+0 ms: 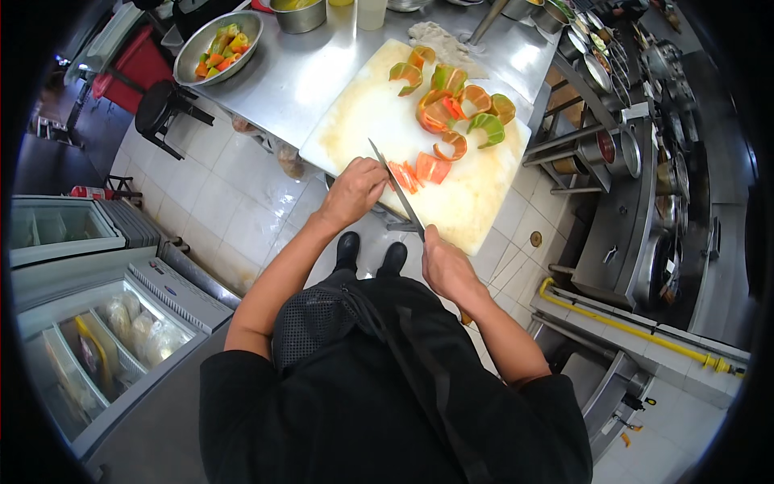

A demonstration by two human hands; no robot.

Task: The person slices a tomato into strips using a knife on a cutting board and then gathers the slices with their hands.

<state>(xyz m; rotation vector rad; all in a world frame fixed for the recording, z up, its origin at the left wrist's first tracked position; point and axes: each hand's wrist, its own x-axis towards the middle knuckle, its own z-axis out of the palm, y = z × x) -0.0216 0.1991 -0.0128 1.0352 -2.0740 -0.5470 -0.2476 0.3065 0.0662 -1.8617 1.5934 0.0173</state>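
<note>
My right hand [447, 263] grips the handle of a long kitchen knife [404, 196], whose blade slants up and left across the near edge of a white cutting board [357, 121]. Beside the blade, my left hand [358, 189] has its fingers curled together; whether a piece of pepper is in them is hidden. Thin red pepper strips [406, 176] lie just right of the blade, touching or close to a flat red pepper piece [432, 168]. Farther up the board is a loose group of curved pepper pieces, orange [436, 112] and green [487, 129].
A metal bowl [253, 60] of cut peppers stands on the steel table [284, 91] at upper left. A crumpled cloth [436, 41] lies behind the board. Left are a black stool [169, 109] and a glass-topped freezer [199, 296]. Pots line a steel counter [611, 254] on the right.
</note>
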